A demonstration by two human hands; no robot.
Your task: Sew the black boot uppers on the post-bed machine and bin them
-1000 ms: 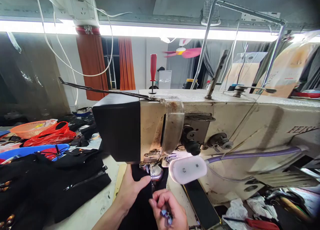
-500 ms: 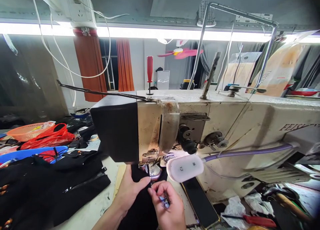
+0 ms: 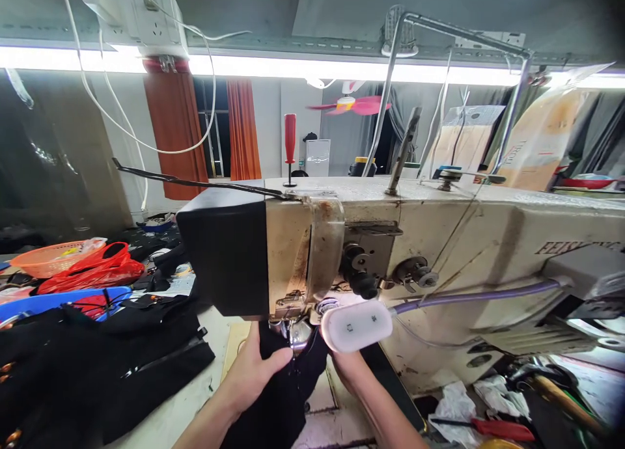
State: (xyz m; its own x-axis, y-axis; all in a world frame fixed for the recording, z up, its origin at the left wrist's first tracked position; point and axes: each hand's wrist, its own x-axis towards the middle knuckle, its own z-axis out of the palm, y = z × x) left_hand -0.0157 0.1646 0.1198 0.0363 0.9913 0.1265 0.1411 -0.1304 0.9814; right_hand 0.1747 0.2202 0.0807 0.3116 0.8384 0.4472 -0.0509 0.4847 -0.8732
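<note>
A piece of black cloth (image 3: pixel 266 407) lies under the presser foot (image 3: pixel 300 337) of a sewing machine (image 3: pixel 288 260). My left hand (image 3: pixel 254 371) rests at the cloth's left side, thumb stretched over it towards the foot and apart from the forefinger; the other fingers are mostly hidden. Behind the white lamp (image 3: pixel 359 326) is my right hand (image 3: pixel 344 366), reaching to the cloth's right side. Only the back of that hand and the wrist show, so its fingers and anything in them are hidden.
Black garments (image 3: pixel 161 351) lie on the left, with a blue basket (image 3: pixel 58 299), a red bag (image 3: pixel 92 267) and an orange basket (image 3: pixel 34 261) behind. A phone (image 3: pixel 390 377) lies to the right, near a red-handled screwdriver (image 3: pixel 502 428) and crumpled tissue (image 3: pixel 454 407).
My right hand, which held a small bluish object in front of the foot, has moved forward and right behind the lamp. The cloth's right edge has shifted. My left hand stays nearly still.
</note>
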